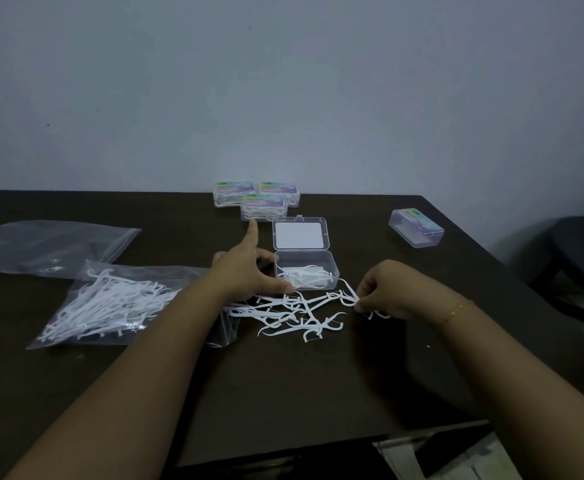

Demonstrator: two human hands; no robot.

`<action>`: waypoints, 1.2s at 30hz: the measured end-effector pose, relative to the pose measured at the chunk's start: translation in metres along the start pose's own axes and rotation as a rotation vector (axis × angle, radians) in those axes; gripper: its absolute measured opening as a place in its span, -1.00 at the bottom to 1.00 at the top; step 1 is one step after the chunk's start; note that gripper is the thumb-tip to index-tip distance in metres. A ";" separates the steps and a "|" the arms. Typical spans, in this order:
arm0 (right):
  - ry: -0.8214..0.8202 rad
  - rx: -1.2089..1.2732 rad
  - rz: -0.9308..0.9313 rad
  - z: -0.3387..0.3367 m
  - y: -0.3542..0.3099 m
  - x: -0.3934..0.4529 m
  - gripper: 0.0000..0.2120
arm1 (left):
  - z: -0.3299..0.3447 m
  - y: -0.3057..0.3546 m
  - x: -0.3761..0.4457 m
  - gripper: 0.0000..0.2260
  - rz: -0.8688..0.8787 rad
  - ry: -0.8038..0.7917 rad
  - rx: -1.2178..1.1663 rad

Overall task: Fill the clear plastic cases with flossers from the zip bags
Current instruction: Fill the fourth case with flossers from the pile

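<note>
Head view: right hand (385,292) pinching flossers (347,295) at 3 o'clock of loose pile (290,313); left hand (245,271) spread wide, fingers straight, at 9 o'clock of open case (306,273). Zip bag (110,303) at 9 o'clock on desk (283,375).

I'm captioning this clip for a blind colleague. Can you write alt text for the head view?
A person's right hand pinches flossers from a loose pile on a dark table, while the left hand rests open beside an open clear case holding a few flossers. A zip bag of flossers lies left; three filled cases sit behind.
</note>
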State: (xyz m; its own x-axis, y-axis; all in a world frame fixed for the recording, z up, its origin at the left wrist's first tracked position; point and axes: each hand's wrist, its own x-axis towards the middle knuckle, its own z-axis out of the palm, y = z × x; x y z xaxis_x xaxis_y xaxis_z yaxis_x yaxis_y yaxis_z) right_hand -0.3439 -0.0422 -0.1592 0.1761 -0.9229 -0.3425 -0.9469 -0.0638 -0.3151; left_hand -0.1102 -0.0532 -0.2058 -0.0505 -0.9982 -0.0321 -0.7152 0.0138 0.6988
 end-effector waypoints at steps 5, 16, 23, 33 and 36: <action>-0.065 -0.020 0.037 -0.003 0.004 0.001 -0.81 | 0.001 -0.001 0.001 0.21 0.005 -0.002 0.012; -0.066 -0.032 0.125 -0.005 0.014 0.009 -0.79 | 0.001 -0.001 0.001 0.20 0.007 -0.002 0.000; 0.022 0.089 -0.007 -0.018 0.007 0.005 -0.91 | 0.001 0.001 0.000 0.18 0.000 -0.002 0.004; 0.164 -0.037 -0.307 -0.021 -0.055 0.038 -0.92 | 0.000 0.004 -0.002 0.18 -0.015 0.012 0.035; 0.102 -0.085 -0.304 -0.015 -0.060 0.050 -0.87 | 0.000 0.003 -0.001 0.19 -0.012 0.011 0.072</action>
State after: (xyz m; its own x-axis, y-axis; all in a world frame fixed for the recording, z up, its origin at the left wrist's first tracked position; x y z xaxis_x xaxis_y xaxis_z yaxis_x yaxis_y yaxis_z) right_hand -0.2826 -0.0902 -0.1444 0.4302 -0.8899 -0.1519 -0.8749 -0.3695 -0.3131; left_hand -0.1125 -0.0524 -0.2034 -0.0343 -0.9989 -0.0314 -0.7637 0.0059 0.6455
